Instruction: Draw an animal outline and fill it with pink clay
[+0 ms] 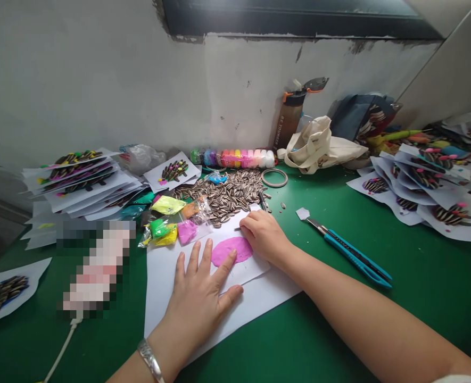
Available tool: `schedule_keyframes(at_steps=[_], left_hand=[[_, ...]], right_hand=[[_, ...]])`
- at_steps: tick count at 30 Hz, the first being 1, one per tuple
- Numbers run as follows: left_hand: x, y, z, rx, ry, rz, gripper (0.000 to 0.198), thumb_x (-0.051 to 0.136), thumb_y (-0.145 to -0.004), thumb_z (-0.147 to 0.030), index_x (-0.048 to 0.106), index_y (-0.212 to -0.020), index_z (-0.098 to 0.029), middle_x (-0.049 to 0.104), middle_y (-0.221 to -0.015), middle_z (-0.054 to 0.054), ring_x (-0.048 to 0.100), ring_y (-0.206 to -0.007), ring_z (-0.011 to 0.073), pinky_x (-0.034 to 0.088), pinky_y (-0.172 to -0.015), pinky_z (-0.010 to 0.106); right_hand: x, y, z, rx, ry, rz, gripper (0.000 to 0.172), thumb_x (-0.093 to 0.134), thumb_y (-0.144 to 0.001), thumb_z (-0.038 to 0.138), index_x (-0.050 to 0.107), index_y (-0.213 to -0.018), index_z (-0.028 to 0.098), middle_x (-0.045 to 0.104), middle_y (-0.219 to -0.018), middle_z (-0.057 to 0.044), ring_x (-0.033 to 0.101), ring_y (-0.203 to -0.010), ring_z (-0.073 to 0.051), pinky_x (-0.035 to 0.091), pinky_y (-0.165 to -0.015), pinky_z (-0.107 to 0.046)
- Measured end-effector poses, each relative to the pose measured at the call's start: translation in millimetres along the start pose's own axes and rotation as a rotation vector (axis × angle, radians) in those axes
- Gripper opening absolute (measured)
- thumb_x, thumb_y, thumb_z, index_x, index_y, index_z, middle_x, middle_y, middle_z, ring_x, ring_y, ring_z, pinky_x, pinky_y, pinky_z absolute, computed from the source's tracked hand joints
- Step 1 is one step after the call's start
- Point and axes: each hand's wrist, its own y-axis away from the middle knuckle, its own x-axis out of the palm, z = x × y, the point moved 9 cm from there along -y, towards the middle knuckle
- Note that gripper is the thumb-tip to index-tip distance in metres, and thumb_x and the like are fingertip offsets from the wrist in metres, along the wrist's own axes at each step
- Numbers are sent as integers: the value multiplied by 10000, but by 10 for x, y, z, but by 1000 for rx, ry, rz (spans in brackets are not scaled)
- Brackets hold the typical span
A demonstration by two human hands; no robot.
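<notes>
A flattened oval of pink clay (230, 251) lies on a small white paper sheet (249, 275), which rests on a larger white sheet (161, 298). My left hand (197, 287) is spread flat over the papers, its index fingertip on the clay and the others on the paper to its left. At the clay's upper right edge, my right hand (265, 234) is closed in a pinch. A small dark pointed tip, which looks like a sunflower seed (237, 229), sticks out from its fingers. Behind both hands spreads a heap of striped sunflower seeds (231, 194).
Bags of coloured clay (167, 223) lie left of the seeds. A blue utility knife (350, 255) is at right, its blade out. Stacks of seed-decorated papers (87, 186) stand on both sides. A bottle (289, 119) and a cloth bag (319, 146) are by the wall.
</notes>
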Motion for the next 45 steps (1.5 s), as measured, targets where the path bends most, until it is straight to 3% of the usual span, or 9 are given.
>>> schedule_keyframes(at_steps=[18,25,31,37,45], left_hand=[[-11,-26,-34,18,-3,47,493,441,-893,-597,443,-1370,-472,339,-1533,84,214,-1398,451,158,-1050,693],[-15,-22,-21,-2,6,30,619,423,-862,-672,370,-1428,-424,313,-1542,119,193,-1408,444,143,-1059,688],[-38,-79,-86,0,22,95,669,492,-823,-682,394,-1423,-402,238,-1571,132,150,-1423,433,118,-1053,700],[-26,-116,-135,5,16,170,687,484,-830,-680,378,-1437,-378,281,-1554,137,165,-1425,416,95,-1045,718],[-4,-92,-124,7,9,125,691,435,-843,-696,335,-1454,-390,268,-1558,133,164,-1420,434,89,-1028,745]], right_hand=[[-17,-3,4,5,-4,5,207,497,-936,188,659,-807,186,619,-838,-58,488,-817,-184,307,-712,-285],[-25,-10,9,6,-11,8,200,502,-933,188,663,-814,184,621,-847,-58,491,-817,-181,312,-713,-281],[-12,-15,-13,9,-17,12,201,496,-933,183,667,-828,182,624,-851,-61,500,-835,-184,323,-725,-283],[-12,-9,-10,6,-20,5,203,491,-936,191,665,-833,182,624,-851,-62,499,-833,-188,327,-726,-288],[-17,-7,-10,6,-32,-7,199,504,-931,192,663,-811,186,620,-840,-56,501,-823,-185,337,-725,-287]])
